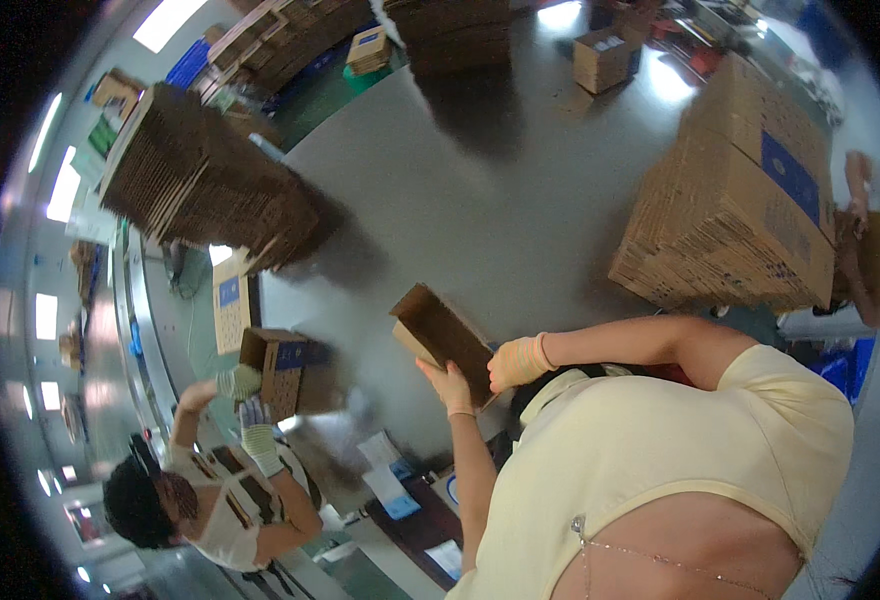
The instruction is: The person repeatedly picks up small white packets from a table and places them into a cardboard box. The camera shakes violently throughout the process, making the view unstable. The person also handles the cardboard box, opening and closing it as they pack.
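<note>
Neither of my own hands shows in the head view. A person in a cream shirt [660, 470] stands close at the lower right with their back to me. Their two gloved hands [518, 362] hold a small open brown cardboard box [443, 340], one hand under it and one at its side. At the lower left a second person [220, 510], wearing patterned gloves, handles another brown box with a blue label [285, 370].
A tall leaning stack of flat cardboard [200, 185] stands at the left, and a larger bundle of flattened cartons [740, 200] at the right. More stacks and a small box [605, 55] sit at the far end of the grey surface [480, 200]. Papers [385, 470] lie near the bottom.
</note>
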Demonstrator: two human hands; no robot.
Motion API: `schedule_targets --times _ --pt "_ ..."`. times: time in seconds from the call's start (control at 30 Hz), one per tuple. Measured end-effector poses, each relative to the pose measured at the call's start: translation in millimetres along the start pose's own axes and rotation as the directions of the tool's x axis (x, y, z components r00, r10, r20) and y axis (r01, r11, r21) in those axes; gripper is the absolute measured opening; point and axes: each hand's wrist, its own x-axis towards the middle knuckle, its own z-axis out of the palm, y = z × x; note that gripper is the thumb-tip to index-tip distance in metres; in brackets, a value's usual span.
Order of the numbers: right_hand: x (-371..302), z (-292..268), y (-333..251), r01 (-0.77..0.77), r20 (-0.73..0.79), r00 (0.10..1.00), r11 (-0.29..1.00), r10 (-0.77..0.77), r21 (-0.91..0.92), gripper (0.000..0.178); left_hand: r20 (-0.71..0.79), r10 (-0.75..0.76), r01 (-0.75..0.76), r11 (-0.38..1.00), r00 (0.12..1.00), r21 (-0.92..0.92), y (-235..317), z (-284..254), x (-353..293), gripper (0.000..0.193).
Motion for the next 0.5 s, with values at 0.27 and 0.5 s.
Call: schedule_targets --times 0.27,0.5 --pt "8 -9 -20 -0.207 0.095 0.973 0.976 0.213 -0.061 0.015 -0.057 0.182 -0.165 0.959 0.982 0.229 3 -8 -6 0.063" --pt "8 -3 -25 -0.288 0.096 0.954 0.958 0.285 0.017 0.019 -0.168 0.388 -0.261 0.826 0.906 0.5 -54 -66 -103 0.038"
